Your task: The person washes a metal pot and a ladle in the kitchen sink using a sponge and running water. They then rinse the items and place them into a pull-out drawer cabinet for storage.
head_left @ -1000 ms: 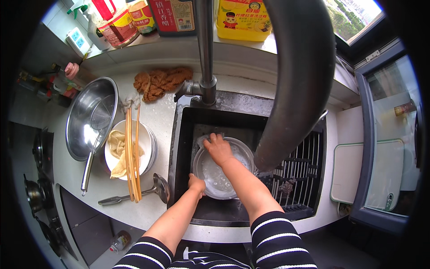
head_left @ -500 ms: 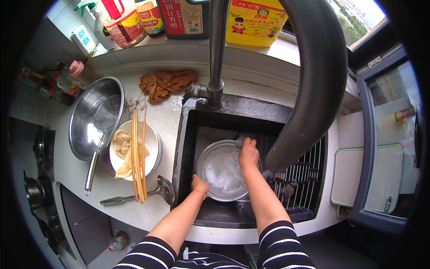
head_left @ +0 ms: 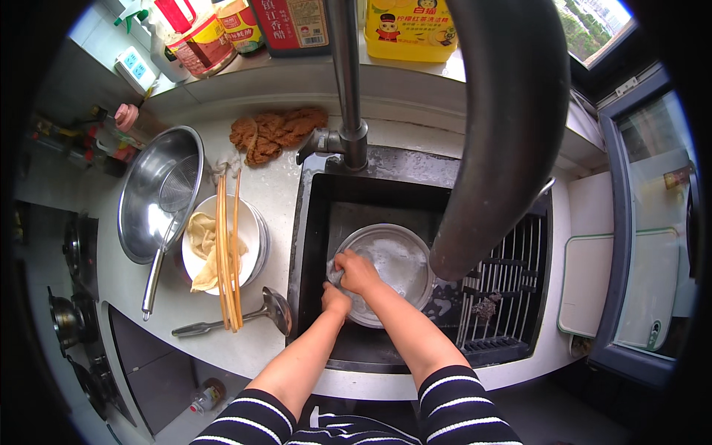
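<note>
A round metal basin (head_left: 404,274) with soapy water sits in the dark sink (head_left: 315,245). At its left rim, my left hand (head_left: 336,300) is closed on the edge. Just above it, my right hand (head_left: 357,272) presses a greyish cloth (head_left: 335,274) against the same rim. The fingers of both hands are nearly touching, and much of the cloth is hidden beneath the right one.
The black faucet (head_left: 512,148) arches over the sink's right side, above a drying rack (head_left: 512,282) holding a scrubber (head_left: 486,305). Left on the counter are a bowl (head_left: 254,245) with chopsticks (head_left: 224,259) across it, a ladle (head_left: 276,311) and a large metal bowl (head_left: 137,193).
My right hand has moved with the cloth from the basin's upper right rim to its left rim, close to my left hand. The basin has shifted slightly right.
</note>
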Motion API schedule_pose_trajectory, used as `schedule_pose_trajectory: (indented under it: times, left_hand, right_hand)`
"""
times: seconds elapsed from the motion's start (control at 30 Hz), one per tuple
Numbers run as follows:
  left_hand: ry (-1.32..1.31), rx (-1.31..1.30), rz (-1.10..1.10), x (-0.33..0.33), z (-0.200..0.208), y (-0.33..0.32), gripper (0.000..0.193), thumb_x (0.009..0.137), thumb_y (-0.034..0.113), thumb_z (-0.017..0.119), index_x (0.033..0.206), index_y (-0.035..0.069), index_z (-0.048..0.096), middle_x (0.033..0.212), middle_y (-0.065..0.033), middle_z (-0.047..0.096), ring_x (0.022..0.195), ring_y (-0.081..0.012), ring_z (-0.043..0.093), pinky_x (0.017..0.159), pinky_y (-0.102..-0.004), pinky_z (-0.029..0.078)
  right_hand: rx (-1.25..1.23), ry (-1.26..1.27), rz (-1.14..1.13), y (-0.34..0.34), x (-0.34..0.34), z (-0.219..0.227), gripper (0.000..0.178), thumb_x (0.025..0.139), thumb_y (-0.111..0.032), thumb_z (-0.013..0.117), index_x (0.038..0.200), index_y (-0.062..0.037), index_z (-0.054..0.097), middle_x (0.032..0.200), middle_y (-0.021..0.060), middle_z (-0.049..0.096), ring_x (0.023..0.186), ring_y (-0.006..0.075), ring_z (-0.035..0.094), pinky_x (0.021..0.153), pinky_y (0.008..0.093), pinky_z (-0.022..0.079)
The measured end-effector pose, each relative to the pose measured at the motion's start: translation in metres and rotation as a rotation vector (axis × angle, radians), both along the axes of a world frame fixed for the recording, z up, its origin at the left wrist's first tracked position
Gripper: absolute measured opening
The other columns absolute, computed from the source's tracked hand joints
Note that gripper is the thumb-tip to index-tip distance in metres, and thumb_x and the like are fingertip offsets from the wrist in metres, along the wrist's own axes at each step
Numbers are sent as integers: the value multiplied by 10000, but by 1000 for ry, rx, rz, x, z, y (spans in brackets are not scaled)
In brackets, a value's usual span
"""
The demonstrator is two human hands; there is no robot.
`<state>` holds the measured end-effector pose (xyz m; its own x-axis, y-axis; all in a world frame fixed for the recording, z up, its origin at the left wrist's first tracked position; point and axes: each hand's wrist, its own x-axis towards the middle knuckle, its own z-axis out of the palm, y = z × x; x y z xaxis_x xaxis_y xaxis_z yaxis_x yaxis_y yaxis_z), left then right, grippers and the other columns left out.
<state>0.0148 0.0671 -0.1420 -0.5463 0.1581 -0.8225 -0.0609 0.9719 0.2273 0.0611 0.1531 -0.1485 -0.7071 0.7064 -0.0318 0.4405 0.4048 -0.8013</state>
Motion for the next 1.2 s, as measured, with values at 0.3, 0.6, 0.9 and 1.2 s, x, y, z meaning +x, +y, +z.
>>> schedule_pose_trajectory:
  times: [0.3,0.6,0.9,1.2]
  left_hand:
    - [-182,405,715,-1,51,-20,767,748,-37,454,1432,-2,110,1432,-248,247,1340,-332,251,1069,-393,225]
    - [-481,457,779,1,104,-62,690,818,-34,488,1429,64,183,1415,-163,292,1224,-280,364,1071,-472,194]
    - [-559,590,577,4,143,-85,328,873,51,523,1201,49,512,1230,-66,509,1141,-168,466,974,-297,336]
    - [-371,702,27,-12,146,-128,187,869,3,561,1053,-18,537,987,-101,600,872,-146,597,819,-282,491]
  right_hand:
    - [-184,87,-296,20,-75,22,354,722,-92,593,1068,-16,600,1032,226,611,981,383,578,857,400,465]
    - [-132,-237,-327,21,1,90,339,688,-191,576,982,-48,663,925,200,652,888,365,617,795,428,496]
    - [40,-401,-175,-4,52,-61,321,717,-67,566,1032,-81,623,959,188,621,905,328,610,788,413,497]
    - [-279,-200,360,-81,8,40,306,702,-61,563,997,-113,624,968,154,606,904,331,608,763,428,492]
